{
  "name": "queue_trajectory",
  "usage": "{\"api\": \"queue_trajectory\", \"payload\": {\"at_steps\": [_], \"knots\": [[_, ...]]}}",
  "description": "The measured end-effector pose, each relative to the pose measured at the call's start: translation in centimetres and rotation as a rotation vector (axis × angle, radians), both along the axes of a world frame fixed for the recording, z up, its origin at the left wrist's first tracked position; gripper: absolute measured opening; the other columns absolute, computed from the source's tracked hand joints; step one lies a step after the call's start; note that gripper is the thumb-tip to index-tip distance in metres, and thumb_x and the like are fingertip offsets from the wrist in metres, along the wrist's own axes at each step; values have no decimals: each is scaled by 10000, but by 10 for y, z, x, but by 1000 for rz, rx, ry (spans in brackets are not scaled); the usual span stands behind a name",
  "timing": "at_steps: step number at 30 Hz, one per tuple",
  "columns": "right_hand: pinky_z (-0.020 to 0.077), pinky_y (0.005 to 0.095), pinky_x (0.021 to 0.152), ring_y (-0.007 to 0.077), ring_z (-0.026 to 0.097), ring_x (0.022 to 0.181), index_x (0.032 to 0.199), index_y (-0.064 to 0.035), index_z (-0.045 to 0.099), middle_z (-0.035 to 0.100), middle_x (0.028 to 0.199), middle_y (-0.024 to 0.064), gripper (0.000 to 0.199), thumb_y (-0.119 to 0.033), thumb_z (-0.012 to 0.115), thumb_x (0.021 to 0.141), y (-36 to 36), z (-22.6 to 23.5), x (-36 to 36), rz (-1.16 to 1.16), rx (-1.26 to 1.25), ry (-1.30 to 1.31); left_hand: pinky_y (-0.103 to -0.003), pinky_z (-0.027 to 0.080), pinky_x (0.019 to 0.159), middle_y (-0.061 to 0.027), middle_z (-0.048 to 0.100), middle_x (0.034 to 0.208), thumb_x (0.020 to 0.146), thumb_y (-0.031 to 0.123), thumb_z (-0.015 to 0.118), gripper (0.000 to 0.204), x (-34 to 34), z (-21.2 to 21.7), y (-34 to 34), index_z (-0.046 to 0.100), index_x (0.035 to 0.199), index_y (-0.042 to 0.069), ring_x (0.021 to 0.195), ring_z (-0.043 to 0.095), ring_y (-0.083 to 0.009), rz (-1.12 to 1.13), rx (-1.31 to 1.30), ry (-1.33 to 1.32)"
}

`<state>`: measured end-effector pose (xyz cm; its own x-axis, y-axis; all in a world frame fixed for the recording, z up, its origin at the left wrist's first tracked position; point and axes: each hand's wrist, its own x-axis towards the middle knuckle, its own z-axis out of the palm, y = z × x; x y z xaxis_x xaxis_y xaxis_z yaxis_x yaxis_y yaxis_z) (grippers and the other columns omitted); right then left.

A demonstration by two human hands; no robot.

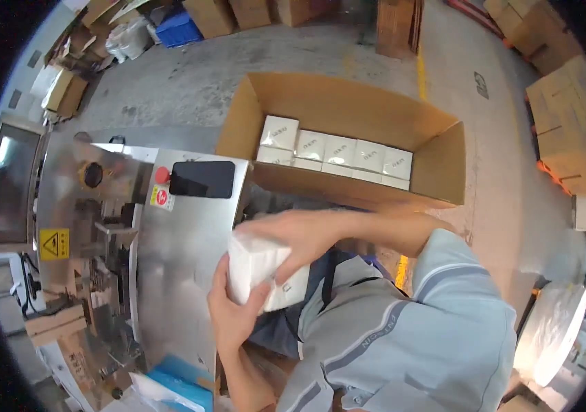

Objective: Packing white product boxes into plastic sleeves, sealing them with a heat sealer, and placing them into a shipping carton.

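Observation:
Both hands hold a white box-shaped pack point(255, 264) in front of my body, beside the edge of a steel machine table point(179, 254). My left hand point(234, 305) grips its lower left side, thumb across the near face. My right hand point(289, 233) lies over its top and far side, fingers bent down onto it and a little blurred. To the far right, an open cardboard carton point(354, 103) holds a row of white wrapped boxes point(337, 151) of similar look, stacked at least two high.
A black phone point(202, 180) lies on the machine table next to a red button point(162, 174). Blue and white packaging point(176, 391) rests at its near end. Machine parts point(111, 233) stand at the left. Stacked cartons point(574, 123) line the right; a blue crate point(178, 29) sits far back.

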<state>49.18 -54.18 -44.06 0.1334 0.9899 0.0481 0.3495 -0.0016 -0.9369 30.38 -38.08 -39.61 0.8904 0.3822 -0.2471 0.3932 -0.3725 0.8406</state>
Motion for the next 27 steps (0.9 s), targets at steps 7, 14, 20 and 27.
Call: {"api": "queue_trajectory", "payload": {"at_steps": [7,14,20,27], "knots": [[487,342,993,183,617,1132,1441,11,453,635,1265,102,823,-235,861,770,-90,-19,138,-962,-51,40,-472,340,1132,-260,477,1454,918,282,699,647,-13,-87,89,465,1441,-19,1348,446,-417,249,710,-64],[508,385,956,285,661,1077,1295,4,578,665,1231,184,800,-423,873,685,-156,-212,238,-784,-696,-139,-526,319,1125,-292,392,1499,944,369,643,652,-3,-110,96,464,1438,-17,1365,399,-461,213,969,-17],[488,450,968,353,629,1140,1328,-62,578,656,1222,232,860,-366,899,590,-105,-284,249,-167,-878,-291,-531,293,1137,-287,378,1512,947,358,635,647,0,-104,94,456,1450,-9,1380,382,-457,229,948,40],[509,475,925,381,630,1099,1348,-112,578,685,1122,199,787,-128,857,612,-3,-338,232,195,-593,-468,-537,277,1146,-293,363,1522,952,345,622,647,7,-101,91,445,1460,-14,1390,368,-464,213,947,55]]}}
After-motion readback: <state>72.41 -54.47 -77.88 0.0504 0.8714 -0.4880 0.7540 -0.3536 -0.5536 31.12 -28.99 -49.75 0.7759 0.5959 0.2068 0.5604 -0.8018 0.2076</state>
